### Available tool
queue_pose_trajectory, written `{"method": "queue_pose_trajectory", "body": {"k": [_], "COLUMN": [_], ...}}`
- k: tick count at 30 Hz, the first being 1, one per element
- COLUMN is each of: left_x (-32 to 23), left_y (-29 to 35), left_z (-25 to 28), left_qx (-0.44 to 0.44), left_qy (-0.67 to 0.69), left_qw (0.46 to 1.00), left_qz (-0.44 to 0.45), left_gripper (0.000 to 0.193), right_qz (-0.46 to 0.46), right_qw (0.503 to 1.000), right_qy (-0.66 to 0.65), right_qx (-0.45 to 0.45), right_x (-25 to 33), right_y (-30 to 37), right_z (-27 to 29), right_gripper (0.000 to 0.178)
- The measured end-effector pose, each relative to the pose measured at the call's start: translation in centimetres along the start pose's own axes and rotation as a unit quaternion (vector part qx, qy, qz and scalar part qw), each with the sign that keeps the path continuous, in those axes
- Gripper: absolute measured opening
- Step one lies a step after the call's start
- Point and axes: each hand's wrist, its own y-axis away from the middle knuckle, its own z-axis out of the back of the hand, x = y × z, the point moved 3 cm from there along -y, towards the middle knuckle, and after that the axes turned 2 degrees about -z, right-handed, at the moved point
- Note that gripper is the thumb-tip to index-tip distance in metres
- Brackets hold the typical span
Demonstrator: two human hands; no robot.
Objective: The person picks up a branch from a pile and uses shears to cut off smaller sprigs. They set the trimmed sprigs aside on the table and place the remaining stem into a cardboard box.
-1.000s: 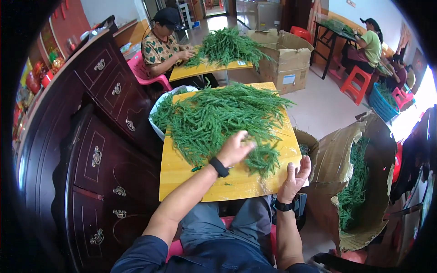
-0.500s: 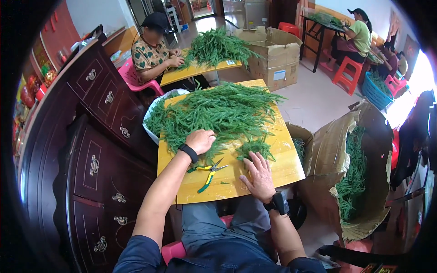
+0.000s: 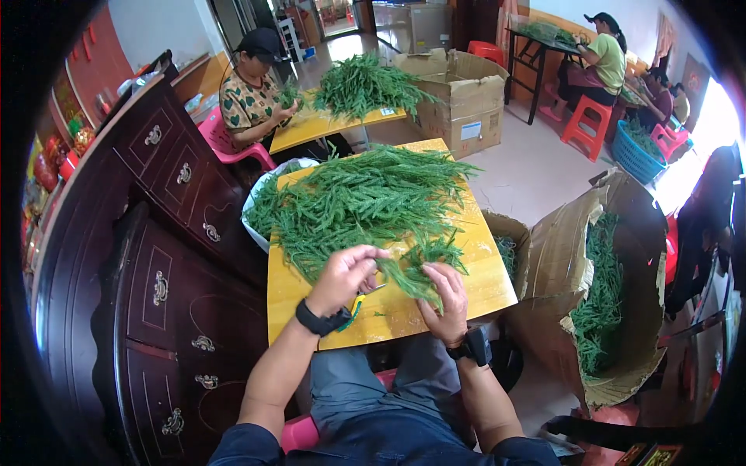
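Note:
A feathery green sprig, slightly blurred, stretches between my two hands above the yellow table. My left hand is closed, pinching one end of it between thumb and fingers. At the other end my right hand curves its thumb and fingers around the sprig's leafy part. A small bunch of green sprigs lies on the table just beyond my right fingers. Yellow-and-green handled pliers rest on the tabletop, partly hidden by my left hand and wrist. Behind, a large heap of green sprigs covers the table's far half.
A white bag holding greenery stands at the table's left, beside a dark drawer cabinet. To the right are an open cardboard box containing more sprigs. Across from me a person sits at another yellow table.
My left hand has risen from the heap and come nearer, bringing a sprig toward my right hand. My right hand, flat on the table before, now curls around it. The pliers have become partly covered.

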Motion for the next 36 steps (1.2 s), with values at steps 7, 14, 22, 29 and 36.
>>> {"method": "queue_pose_trajectory", "body": {"k": [7,14,22,29,36], "left_x": [2.4,4.1,2.8,5.6,7.6], "left_y": [1.8,2.2,0.3,0.6,1.7], "left_z": [-6.9,-5.9,-1.4,-0.3,-0.7], "left_qx": [-0.07,-0.085,-0.124,-0.142,-0.129], "left_qy": [-0.242,0.048,0.339,0.33,0.365], "left_qw": [0.955,0.991,0.932,0.933,0.921], "left_qz": [-0.158,-0.089,0.005,-0.005,0.041], "left_gripper": [0.03,0.032,0.025,0.021,0.018], "right_qz": [-0.233,-0.286,-0.285,-0.314,-0.316], "right_qw": [0.88,0.803,0.788,0.758,0.659], "right_qy": [-0.414,-0.517,-0.546,-0.57,-0.683], "right_qx": [-0.014,-0.073,-0.023,0.035,-0.005], "right_x": [-0.5,-2.7,-2.8,-2.1,-4.8], "right_y": [1.5,2.0,1.7,1.5,3.0], "right_z": [-1.5,-0.8,-0.9,-1.3,-2.8], "right_gripper": [0.033,0.024,0.024,0.025,0.027]}}
